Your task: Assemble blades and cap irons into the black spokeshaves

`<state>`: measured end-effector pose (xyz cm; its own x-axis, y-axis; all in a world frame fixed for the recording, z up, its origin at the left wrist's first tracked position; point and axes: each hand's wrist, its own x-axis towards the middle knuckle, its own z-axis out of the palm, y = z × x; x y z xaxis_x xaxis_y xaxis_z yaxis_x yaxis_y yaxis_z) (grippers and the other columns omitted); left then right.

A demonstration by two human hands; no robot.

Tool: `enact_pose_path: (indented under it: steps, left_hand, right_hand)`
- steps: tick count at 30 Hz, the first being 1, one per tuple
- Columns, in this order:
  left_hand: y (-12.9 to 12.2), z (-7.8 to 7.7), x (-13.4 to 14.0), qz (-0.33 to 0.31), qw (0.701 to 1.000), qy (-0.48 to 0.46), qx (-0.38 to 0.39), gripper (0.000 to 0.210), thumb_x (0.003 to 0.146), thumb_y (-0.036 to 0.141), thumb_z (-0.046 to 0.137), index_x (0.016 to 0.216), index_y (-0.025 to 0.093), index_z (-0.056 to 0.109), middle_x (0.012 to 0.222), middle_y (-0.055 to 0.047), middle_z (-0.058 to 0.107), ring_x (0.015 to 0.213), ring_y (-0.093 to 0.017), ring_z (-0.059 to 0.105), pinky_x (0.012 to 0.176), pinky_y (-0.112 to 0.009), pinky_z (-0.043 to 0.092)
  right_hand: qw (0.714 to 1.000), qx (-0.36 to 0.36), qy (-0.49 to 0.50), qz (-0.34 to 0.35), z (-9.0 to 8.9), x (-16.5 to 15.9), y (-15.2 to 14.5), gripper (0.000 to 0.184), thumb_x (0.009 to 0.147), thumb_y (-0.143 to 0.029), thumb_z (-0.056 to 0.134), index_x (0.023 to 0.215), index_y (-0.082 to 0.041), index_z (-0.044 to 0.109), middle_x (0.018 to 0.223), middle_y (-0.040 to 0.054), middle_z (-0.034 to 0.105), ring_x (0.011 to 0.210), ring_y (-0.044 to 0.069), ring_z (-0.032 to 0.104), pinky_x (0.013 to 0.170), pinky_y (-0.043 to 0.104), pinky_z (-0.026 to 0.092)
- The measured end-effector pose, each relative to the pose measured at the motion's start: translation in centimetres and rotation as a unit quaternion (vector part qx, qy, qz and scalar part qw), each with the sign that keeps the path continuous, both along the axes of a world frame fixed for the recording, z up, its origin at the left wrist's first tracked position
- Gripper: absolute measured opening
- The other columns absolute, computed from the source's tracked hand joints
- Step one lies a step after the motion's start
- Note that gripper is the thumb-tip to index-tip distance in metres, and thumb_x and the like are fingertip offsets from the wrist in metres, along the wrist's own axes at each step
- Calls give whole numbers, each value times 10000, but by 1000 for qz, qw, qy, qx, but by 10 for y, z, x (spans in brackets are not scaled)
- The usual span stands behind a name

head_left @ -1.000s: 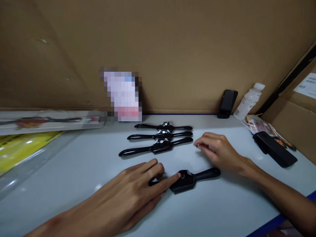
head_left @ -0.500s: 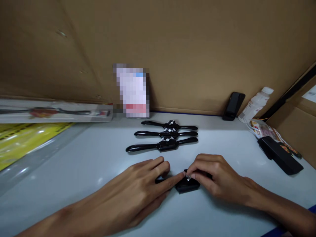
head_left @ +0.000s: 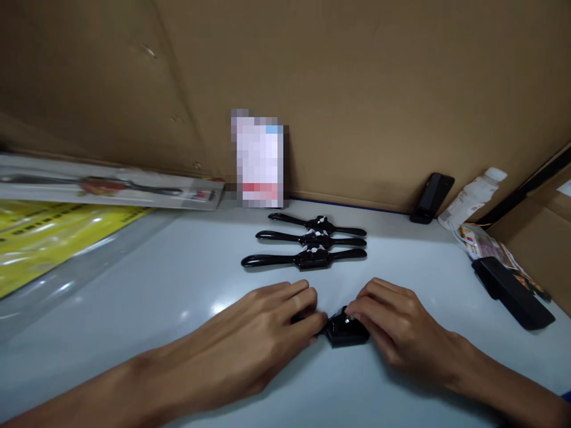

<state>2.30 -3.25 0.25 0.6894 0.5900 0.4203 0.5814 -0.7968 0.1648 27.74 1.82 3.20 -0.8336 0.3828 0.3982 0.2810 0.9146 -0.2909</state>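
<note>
On the table in front of me lies a black spokeshave [head_left: 348, 336], its near handle mostly covered by my fingers. My left hand [head_left: 276, 327] is closed around its left handle, with the index finger bent next to the body. Thumb and fingertips of my right hand [head_left: 392, 324] pinch a small silver screw [head_left: 348, 319] on top of the body; its shape is partly hidden. Beyond my hands, three more black spokeshaves lie in a row: the nearest spokeshave [head_left: 312, 259], the middle spokeshave [head_left: 316, 239] and the farthest spokeshave [head_left: 319, 224], all with silver screws.
A long packaged tool [head_left: 129, 185] and a yellow plastic-wrapped sheet [head_left: 57, 238] lie at left. A blurred card [head_left: 259, 160] leans on the cardboard wall [head_left: 348, 89]. At right are a black device [head_left: 432, 197], a plastic bottle [head_left: 473, 197] and a black case [head_left: 513, 292].
My left index finger has drawn back from the screw and bent beside the handle. The right hand stays at the screw. The view has turned slightly, shifting everything rightward.
</note>
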Motion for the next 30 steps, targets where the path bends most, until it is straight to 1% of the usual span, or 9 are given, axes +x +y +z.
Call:
enact_pose_path:
  steps: [5,11,15,17,19,21,25,27,30]
  left_hand:
    - [1,3,0,-6,1000,10,-2,299,951,11,451,1088,165,667,906,-60,615,768,-208,567,627,-333,457]
    - [1,4,0,-4,1000,7,10,292,929,11,484,1081,181,668,906,-53,618,768,-203,571,635,-325,460]
    - [2,0,-1,-8,1000,4,19,257,926,8,484,1002,179,659,919,-65,627,781,-207,577,652,-332,467]
    - [2,0,-1,-6,1000,9,16,259,926,2,473,986,177,655,922,-67,627,783,-207,577,657,-334,466]
    - [1,1,-2,-7,1000,12,13,271,925,-1,470,1012,175,656,926,-67,626,788,-209,578,656,-333,465]
    - [1,2,-1,-7,1000,12,9,287,921,2,480,1058,180,659,933,-64,629,799,-211,585,660,-328,473]
    - [1,4,-1,-5,1000,5,13,303,915,6,499,1092,190,664,917,-54,627,776,-205,580,642,-317,466]
    - [1,4,-1,-5,1000,3,17,300,911,4,498,1078,186,668,903,-52,620,758,-203,572,634,-318,459]
    - [0,3,-2,-8,1000,8,11,301,902,-14,466,1028,177,663,905,-60,613,765,-208,575,648,-326,462]
  right_hand:
    - [998,60,10,26,-1,-1,0,313,971,8,414,949,-133,693,832,95,657,744,189,546,610,290,485]
    - [999,49,-2,23,-1,-1,-1,304,971,2,422,961,-143,689,826,86,651,748,193,553,621,297,492]
    - [995,91,-2,28,-2,-1,-2,341,972,23,392,935,-118,700,817,99,647,748,205,543,611,305,474]
    - [995,94,0,23,-2,-2,-2,344,963,34,393,931,-99,709,826,108,655,751,207,547,621,307,477]
    - [997,72,12,16,-4,-3,-3,328,967,24,408,944,-91,714,833,108,657,755,202,556,634,305,484]
    - [999,23,27,3,-6,-5,-3,291,997,-18,435,963,-105,711,842,95,655,762,193,569,651,301,493]
    - [995,-81,40,-51,-8,-5,-4,245,1039,-91,468,971,-154,694,846,63,660,771,177,593,658,298,491]
    - [993,-93,36,-59,-8,-5,-4,241,1035,-95,465,968,-160,687,843,58,661,763,175,589,658,302,486]
    - [997,-59,24,-43,-7,-5,-3,243,1027,-94,458,959,-159,682,827,59,647,744,179,558,657,309,472]
